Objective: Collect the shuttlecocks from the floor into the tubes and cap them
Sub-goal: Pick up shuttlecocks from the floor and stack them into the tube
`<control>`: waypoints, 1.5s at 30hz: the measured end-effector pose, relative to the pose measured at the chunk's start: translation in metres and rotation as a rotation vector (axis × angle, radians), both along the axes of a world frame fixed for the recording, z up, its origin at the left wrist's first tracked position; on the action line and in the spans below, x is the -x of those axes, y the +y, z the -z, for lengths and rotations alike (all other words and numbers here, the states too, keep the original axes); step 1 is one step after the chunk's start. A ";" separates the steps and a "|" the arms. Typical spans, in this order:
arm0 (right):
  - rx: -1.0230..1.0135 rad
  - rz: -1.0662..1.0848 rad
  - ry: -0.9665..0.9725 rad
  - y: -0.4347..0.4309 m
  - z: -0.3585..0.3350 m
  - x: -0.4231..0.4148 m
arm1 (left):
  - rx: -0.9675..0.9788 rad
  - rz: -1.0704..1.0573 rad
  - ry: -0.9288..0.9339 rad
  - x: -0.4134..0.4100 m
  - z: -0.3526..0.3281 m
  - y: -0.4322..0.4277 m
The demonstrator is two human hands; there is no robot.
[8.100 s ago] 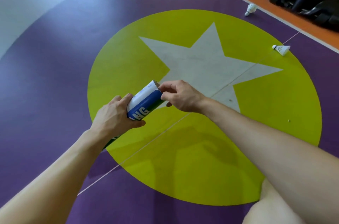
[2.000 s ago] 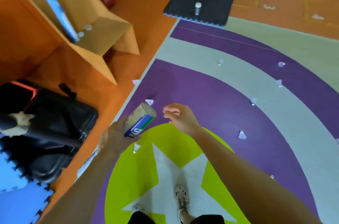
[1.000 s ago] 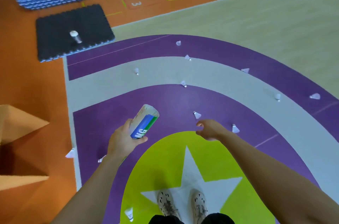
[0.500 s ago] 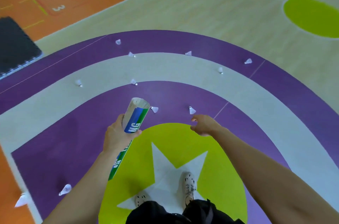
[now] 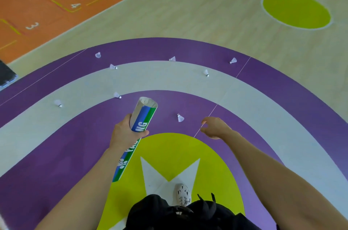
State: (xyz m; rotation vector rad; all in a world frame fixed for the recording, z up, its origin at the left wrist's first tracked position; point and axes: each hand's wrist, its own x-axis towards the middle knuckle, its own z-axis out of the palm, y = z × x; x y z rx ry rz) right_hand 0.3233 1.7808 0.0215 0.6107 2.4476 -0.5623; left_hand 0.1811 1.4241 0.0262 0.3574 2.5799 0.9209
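My left hand (image 5: 125, 131) grips a blue, green and white shuttlecock tube (image 5: 141, 116), its uncapped mouth pointing forward and up. My right hand (image 5: 216, 127) hovers empty, fingers loosely curled and apart. The nearest white shuttlecock (image 5: 180, 117) lies on the purple band between my hands, a little ahead. Several more shuttlecocks lie farther out, among them one (image 5: 117, 95) ahead of the tube, one (image 5: 58, 103) to the left and one (image 5: 206, 73) on the pale band.
I stand on a yellow-green circle with a pale star (image 5: 169, 171); my white shoe (image 5: 183, 194) shows below. Purple and pale arcs curve ahead. An orange hopscotch floor (image 5: 56, 3) lies at far left, a black mat corner (image 5: 6, 77) at the left edge.
My view has swung right since a second ago, and the black mat has slid to the left edge. The tube stays in my left hand; my right hand stays empty and has drifted right.
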 end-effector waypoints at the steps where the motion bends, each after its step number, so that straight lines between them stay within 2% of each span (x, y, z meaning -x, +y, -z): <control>1: 0.008 -0.010 0.002 -0.002 0.002 0.005 | 0.006 -0.019 -0.005 0.000 0.000 -0.006; 5: 0.033 -0.118 -0.013 -0.028 0.009 0.042 | 0.018 -0.167 -0.021 -0.002 -0.002 -0.055; 10: 0.031 -0.355 -0.054 -0.110 0.022 0.113 | 0.027 -0.454 -0.042 -0.019 -0.004 -0.155; 15: 0.080 -0.558 -0.022 -0.237 0.022 0.185 | -0.003 -0.744 -0.031 -0.042 0.005 -0.273; 23: 0.069 -0.970 -0.020 -0.473 0.014 0.275 | 0.030 -1.087 -0.029 -0.082 0.007 -0.461; 31: 0.114 -1.304 0.055 -0.689 -0.002 0.338 | 0.097 -1.376 -0.014 -0.122 -0.004 -0.593; 37: 0.165 -1.470 0.055 -0.828 0.001 0.393 | 0.132 -1.584 -0.052 -0.107 -0.001 -0.658; 45: 0.239 -1.724 -0.009 -1.014 -0.002 0.471 | 0.142 -1.800 -0.116 -0.035 -0.007 -0.733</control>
